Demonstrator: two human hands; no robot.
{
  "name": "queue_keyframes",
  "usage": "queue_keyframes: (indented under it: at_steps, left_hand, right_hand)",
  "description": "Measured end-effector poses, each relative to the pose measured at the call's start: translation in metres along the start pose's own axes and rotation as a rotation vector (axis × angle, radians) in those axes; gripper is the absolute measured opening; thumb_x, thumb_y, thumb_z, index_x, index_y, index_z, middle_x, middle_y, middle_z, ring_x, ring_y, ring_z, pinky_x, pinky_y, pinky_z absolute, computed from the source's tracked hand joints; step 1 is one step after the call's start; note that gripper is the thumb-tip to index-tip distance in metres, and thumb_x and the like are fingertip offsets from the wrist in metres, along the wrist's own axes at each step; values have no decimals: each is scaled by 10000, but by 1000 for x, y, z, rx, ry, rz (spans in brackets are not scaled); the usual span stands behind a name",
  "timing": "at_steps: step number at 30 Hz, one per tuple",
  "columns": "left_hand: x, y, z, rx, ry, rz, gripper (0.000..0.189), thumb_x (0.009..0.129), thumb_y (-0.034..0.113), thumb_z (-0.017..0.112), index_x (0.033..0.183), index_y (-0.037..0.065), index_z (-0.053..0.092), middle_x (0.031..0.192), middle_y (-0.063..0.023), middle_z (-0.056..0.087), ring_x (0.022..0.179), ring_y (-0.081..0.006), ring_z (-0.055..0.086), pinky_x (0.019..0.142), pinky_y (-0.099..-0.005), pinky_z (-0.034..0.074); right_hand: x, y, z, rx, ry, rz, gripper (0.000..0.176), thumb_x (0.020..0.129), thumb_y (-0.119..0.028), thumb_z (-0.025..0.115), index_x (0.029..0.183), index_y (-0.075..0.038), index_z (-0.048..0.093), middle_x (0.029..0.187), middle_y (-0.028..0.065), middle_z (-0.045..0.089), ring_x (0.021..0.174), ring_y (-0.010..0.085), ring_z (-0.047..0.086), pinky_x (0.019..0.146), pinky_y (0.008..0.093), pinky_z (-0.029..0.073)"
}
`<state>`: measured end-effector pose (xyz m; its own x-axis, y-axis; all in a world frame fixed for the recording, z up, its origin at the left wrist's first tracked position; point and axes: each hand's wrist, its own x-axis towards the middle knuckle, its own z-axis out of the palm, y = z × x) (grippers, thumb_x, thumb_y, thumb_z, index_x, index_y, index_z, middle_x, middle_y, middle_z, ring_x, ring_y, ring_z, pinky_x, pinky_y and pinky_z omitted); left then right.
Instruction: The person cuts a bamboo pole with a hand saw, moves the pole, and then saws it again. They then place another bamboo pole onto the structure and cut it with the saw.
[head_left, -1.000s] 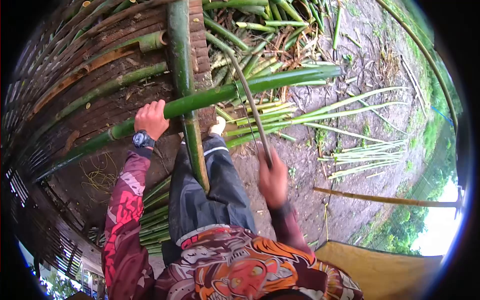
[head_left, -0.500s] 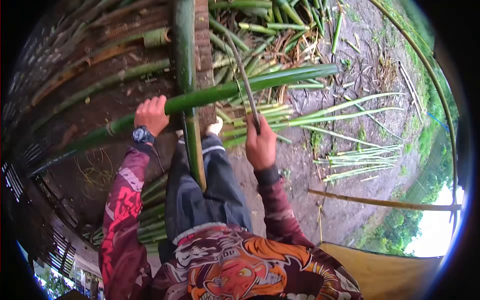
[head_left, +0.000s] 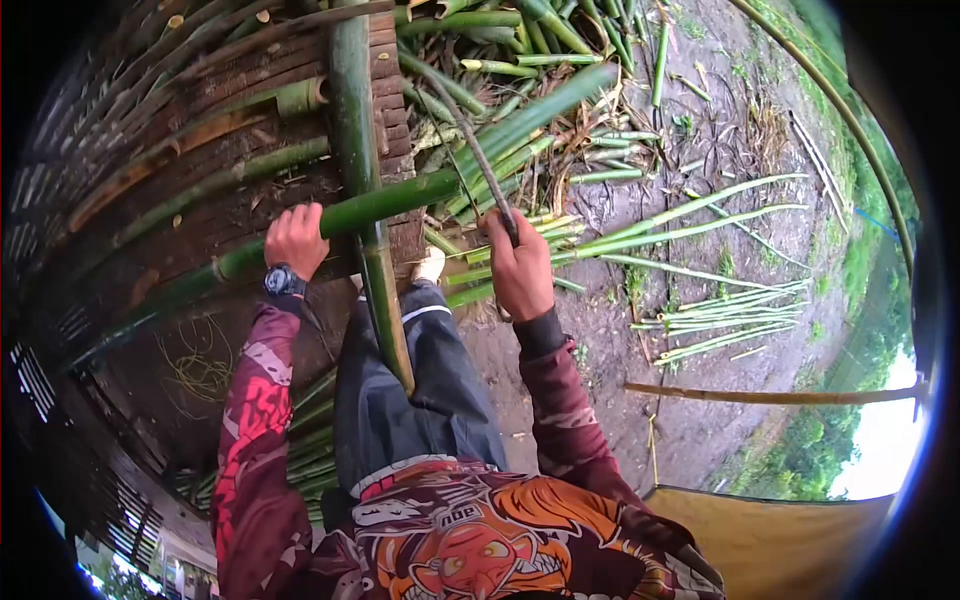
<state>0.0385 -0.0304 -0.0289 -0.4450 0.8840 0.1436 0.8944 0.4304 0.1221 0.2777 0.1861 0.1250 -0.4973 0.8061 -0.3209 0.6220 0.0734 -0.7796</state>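
Note:
My left hand [head_left: 297, 243], a watch at its wrist, is closed over a thick green bamboo pole [head_left: 392, 200]. In my right hand [head_left: 520, 268] is the grip end of a bow saw [head_left: 470, 135] with a curved stick frame and thin blade. The blade crosses at the right end of the held pole. Just past it a bamboo end piece [head_left: 550, 115] shows blurred, angled away from the pole's line. Under the pole, a second bamboo [head_left: 354, 110] runs crosswise down to between my legs.
A slatted wooden platform [head_left: 395, 90] lies below the crosswise bamboo. Cut bamboo pieces [head_left: 500, 68] are heaped ahead, with thin stalks [head_left: 730, 318] on the muddy ground to the right. A horizontal pole [head_left: 770, 397] and a tan tarp [head_left: 770, 540] are at lower right.
The bamboo's end piece beyond the saw has come away from the pole's line, swinging out of alignment and blurring. My right hand has risen slightly with the saw; my left keeps its grip.

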Motion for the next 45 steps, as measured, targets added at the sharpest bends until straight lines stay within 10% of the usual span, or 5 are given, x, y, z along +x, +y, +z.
queue_keyframes:
  at_steps: [16, 22, 30, 43, 45]
  left_hand:
    - [-8, 2, 9, 44, -3, -42, 292, 742, 103, 733, 1009, 143, 624, 894, -33, 603, 840, -258, 632, 746, -407, 535]
    - [-2, 6, 4, 40, -26, -42, 322, 714, 99, 754, 1013, 138, 643, 906, -33, 620, 849, -259, 642, 762, -401, 539]
    - [-11, 4, 9, 53, -29, -61, 437, 610, 129, 799, 1021, 166, 656, 951, -19, 654, 896, -262, 661, 760, -414, 542]
    - [-26, 17, -8, -89, 78, -116, 530, 686, 269, 729, 1185, 121, 631, 1109, -100, 593, 1062, -306, 590, 920, -488, 459]
    - [-56, 29, 6, -206, 65, -157, 718, 698, 231, 740, 1381, 82, 578, 1350, -148, 583, 1287, -358, 537, 1133, -559, 366]
  right_hand:
    - [-111, 11, -92, 24, -252, 306, 137, 1036, -91, 586, 1072, -31, 704, 656, 23, 531, 604, 64, 483, 559, 269, 409]
    - [-16, 36, -7, -3, -193, 100, 164, 1012, -156, 598, 1113, -34, 638, 817, 292, 649, 780, 496, 647, 646, 502, 514]
    - [-62, 73, -18, 3, -92, 119, 184, 1006, -155, 636, 1168, -76, 669, 720, 232, 639, 648, 446, 661, 570, 452, 502]
    - [149, -48, 160, -552, -143, -1381, 234, 990, -377, 668, 979, -144, 666, 665, 32, 636, 559, 259, 662, 483, 408, 524]
    - [154, -56, 192, -666, -255, -1323, 335, 954, -360, 704, 1204, -143, 657, 947, 92, 673, 933, 283, 680, 745, 437, 553]
